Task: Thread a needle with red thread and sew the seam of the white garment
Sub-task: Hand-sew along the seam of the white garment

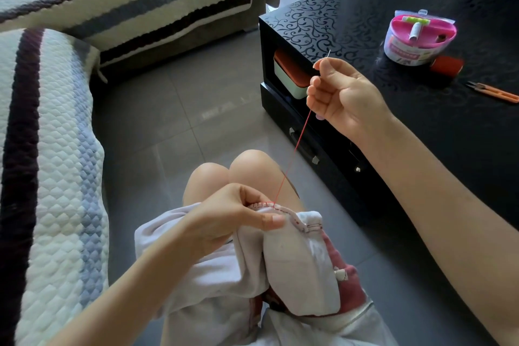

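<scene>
Head camera view, looking down at a seated person's lap. The left hand (233, 216) pinches the white garment (303, 261) at its seam (292, 215), thumb on top, likely to hold the edge flat and steady. The right hand (339, 93) is raised well above it, thumb and forefinger closed on the needle (328, 53), other fingers loosely curled. Red thread (298, 141) runs taut from that hand down to the seam, apparently drawing a stitch tight. On the black table (421, 135) to the right sit a red spool (446, 66), a pink sewing kit (418, 36) and orange snips (494, 91), within reach.
</scene>
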